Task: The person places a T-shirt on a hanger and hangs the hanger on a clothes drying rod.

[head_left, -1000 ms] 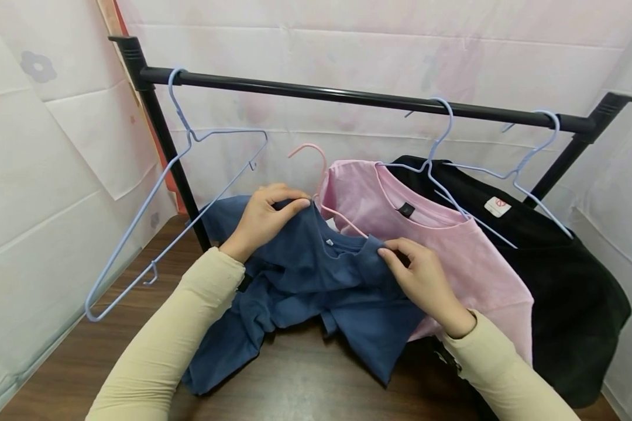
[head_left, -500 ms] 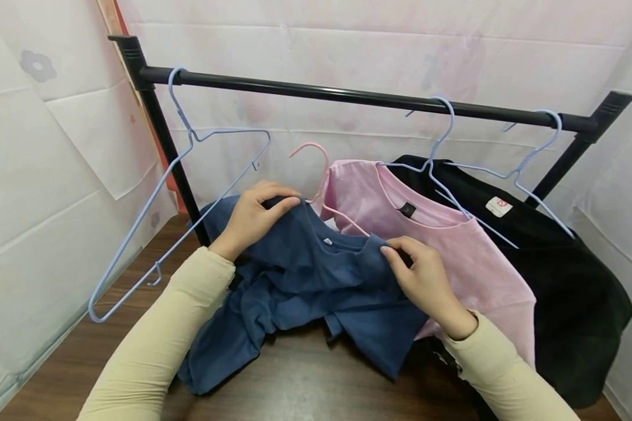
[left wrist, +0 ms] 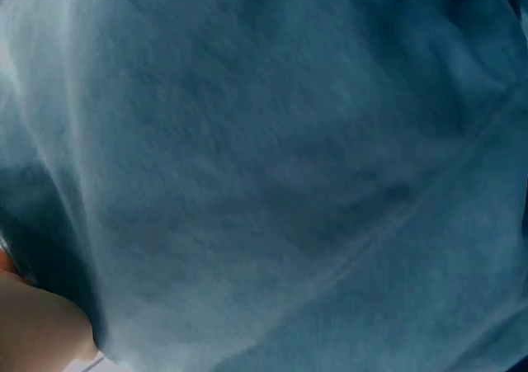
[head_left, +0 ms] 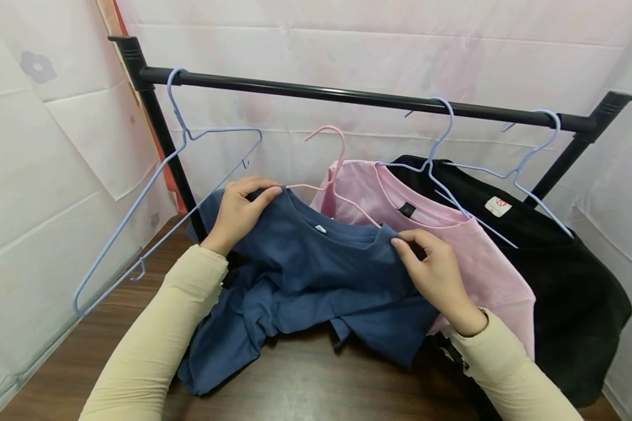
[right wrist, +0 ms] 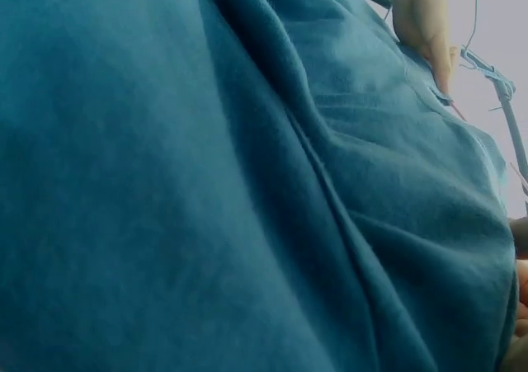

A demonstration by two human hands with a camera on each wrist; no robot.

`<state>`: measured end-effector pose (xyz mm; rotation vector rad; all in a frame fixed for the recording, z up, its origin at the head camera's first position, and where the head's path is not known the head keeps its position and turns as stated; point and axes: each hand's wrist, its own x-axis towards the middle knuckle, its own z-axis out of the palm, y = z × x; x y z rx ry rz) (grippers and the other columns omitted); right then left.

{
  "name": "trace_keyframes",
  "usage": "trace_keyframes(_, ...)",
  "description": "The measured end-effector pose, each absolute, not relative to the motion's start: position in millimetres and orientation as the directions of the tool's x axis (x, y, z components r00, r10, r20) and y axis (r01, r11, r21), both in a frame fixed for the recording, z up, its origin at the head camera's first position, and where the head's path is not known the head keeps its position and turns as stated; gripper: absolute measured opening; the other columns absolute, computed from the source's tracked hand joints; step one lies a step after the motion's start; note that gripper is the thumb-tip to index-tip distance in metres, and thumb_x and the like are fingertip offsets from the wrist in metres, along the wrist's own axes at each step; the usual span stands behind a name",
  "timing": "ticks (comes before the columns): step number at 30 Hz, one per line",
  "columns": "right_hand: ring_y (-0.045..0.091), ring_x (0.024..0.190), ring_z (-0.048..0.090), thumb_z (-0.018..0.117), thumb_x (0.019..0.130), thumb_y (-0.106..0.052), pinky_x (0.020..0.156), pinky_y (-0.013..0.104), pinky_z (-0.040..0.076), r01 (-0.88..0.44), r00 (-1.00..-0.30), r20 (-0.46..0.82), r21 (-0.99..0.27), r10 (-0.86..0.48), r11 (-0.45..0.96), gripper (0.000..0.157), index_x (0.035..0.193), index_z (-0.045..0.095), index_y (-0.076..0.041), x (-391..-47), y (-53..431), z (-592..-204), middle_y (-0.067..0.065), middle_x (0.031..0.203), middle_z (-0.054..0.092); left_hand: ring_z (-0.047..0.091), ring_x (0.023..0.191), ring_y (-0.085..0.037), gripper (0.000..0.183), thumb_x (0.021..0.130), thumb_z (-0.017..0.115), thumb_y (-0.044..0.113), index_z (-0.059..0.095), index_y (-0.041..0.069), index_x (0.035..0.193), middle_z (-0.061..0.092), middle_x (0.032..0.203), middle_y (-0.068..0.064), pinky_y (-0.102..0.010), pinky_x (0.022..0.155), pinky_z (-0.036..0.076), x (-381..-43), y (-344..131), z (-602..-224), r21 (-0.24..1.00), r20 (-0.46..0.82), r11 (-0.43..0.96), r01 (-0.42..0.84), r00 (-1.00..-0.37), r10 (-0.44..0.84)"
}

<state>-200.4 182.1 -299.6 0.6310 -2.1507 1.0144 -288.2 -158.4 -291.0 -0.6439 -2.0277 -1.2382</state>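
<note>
A blue T-shirt hangs between both hands, its lower part spread over the table. My left hand pinches its collar at the left shoulder, and my right hand pinches the collar at the right. A pink hanger pokes up through the neck opening, its hook free of the rail. Its arms run into both shoulders, their ends hidden under the cloth. In the left wrist view the shirt fills nearly everything. The right wrist view shows the shirt with the left hand at its far edge.
A black rail crosses behind the shirt. At its left hangs a bare blue hanger. To the right hang a pink T-shirt and a black garment, each on a blue hanger. Below lies a brown wooden table.
My left hand has moved left and slightly up, my right hand slightly right, stretching the collar wider. The pink hanger has shifted right and up, and its left arm now shows at the neck opening.
</note>
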Motion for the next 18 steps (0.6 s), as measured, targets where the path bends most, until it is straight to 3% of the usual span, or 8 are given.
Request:
trace_keyframes(3, -0.001, 0.075, 0.053, 0.07, 0.088, -0.002, 0.07, 0.009, 0.041, -0.68, -0.63, 0.763, -0.451, -0.146, 0.579, 0.004, 0.09, 0.073, 0.0, -201.9, 181.4, -296.6, 0.008, 0.084, 0.071, 0.061, 0.088, -0.007, 0.013, 0.088, 0.072, 0.009, 0.078, 0.007, 0.1, 0.075, 0.094, -0.011, -0.026, 0.089, 0.041, -287.5, -154.6, -290.3, 0.571, 0.771, 0.401, 0.716, -0.636, 0.039)
trace_keyframes(6, 0.006, 0.074, 0.056, 0.071, 0.086, 0.001, 0.07, 0.013, 0.043, -0.711, -0.57, 0.805, -0.383, -0.165, 0.59, 0.005, 0.091, 0.073, 0.0, -203.6, 179.4, -293.6, 0.009, 0.084, 0.07, 0.062, 0.088, -0.014, 0.013, 0.087, 0.073, 0.008, 0.078, 0.007, 0.099, 0.075, 0.093, -0.011, -0.027, 0.088, 0.04, -285.9, -151.4, -288.7, 0.56, 0.787, 0.404, 0.723, -0.616, 0.011)
trace_keyframes(10, 0.015, 0.071, 0.058, 0.072, 0.085, 0.002, 0.069, 0.02, 0.044, -0.728, -0.497, 0.85, -0.298, -0.176, 0.617, 0.007, 0.092, 0.072, 0.001, -206.5, 174.9, -288.4, 0.012, 0.082, 0.069, 0.062, 0.091, -0.02, 0.013, 0.087, 0.073, 0.012, 0.079, 0.011, 0.1, 0.074, 0.095, -0.009, -0.033, 0.094, 0.03, -283.7, -147.5, -284.8, 0.544, 0.801, 0.432, 0.719, -0.598, -0.012)
trace_keyframes(18, 0.019, 0.076, 0.059, 0.071, 0.086, 0.001, 0.074, 0.018, 0.043, -0.732, -0.504, 0.847, -0.315, -0.17, 0.604, 0.006, 0.092, 0.07, 0.003, -212.7, 169.7, -279.7, 0.014, 0.085, 0.069, 0.062, 0.093, -0.02, 0.015, 0.089, 0.072, 0.019, 0.078, 0.012, 0.101, 0.073, 0.097, -0.008, -0.037, 0.097, 0.03, -284.5, -147.3, -277.6, 0.516, 0.814, 0.449, 0.73, -0.581, 0.008)
